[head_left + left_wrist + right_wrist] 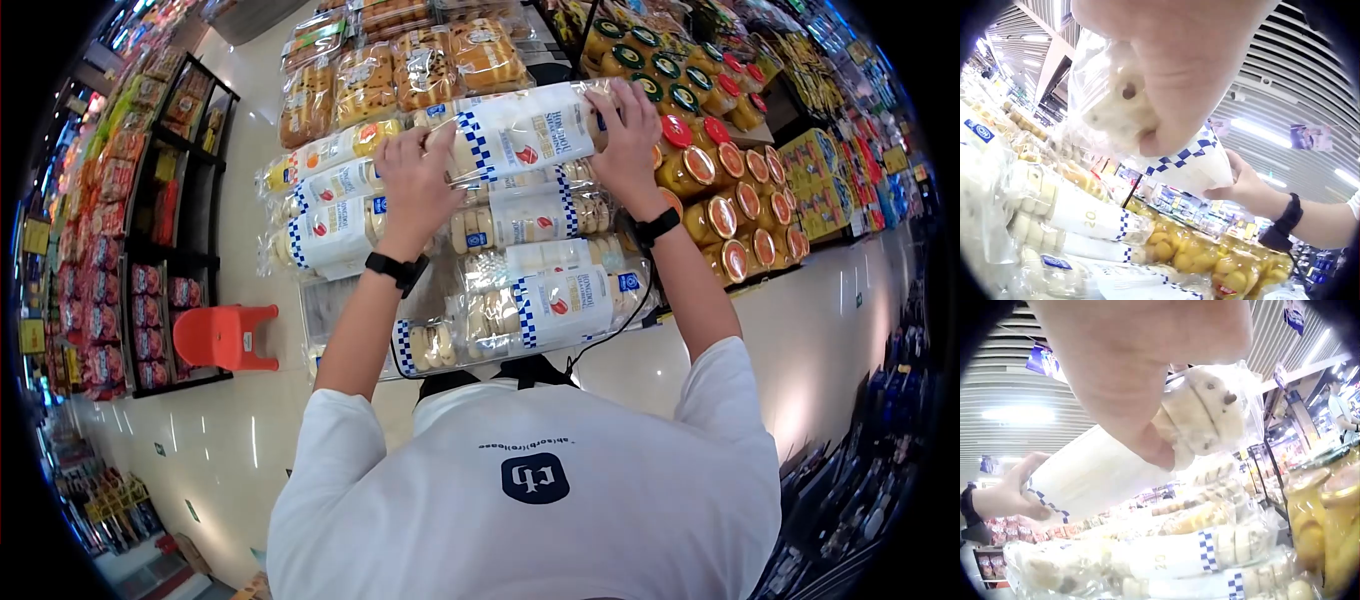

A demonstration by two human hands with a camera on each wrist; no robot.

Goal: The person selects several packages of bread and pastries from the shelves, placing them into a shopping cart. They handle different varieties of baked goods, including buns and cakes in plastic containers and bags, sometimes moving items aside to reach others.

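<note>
Both hands hold one long clear bag of pale buns (520,130) with a white label and blue check bands, raised above the display. My left hand (418,180) grips its left end; in the left wrist view the left thumb (1157,140) presses against a bun with a dark spot. My right hand (628,145) grips the other end, its thumb (1159,450) curled under the pack. Below lie similar bun packs (530,218) in rows, with more packs (565,305) in front, near the body.
Loaf-shaped packaged breads (400,75) stand at the back of the display. Jars of yellow fruit (725,215) are stacked on the right. A red stool (228,338) stands on the floor at left, beside a shelf (170,230) of packaged goods. A dark cord (630,320) hangs near the front packs.
</note>
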